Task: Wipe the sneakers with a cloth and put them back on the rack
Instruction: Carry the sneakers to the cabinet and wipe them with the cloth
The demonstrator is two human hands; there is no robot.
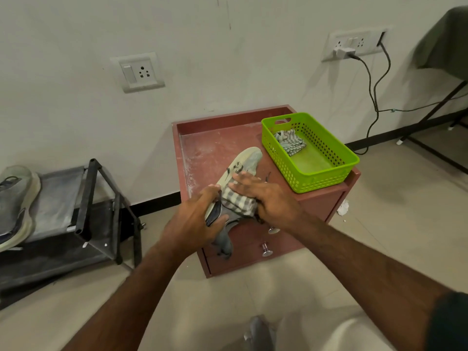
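Left hand [196,219] grips the sneaker [239,168] at its heel on the cabinet [202,145]; right hand [266,196] presses the cloth [236,201] flat beside that grip, best wiped toe-ward with steady pressure.

Perforated glossy plastic basket [326,173] — checked woven cloth [236,202] — dusty matt cabinet top [212,148].
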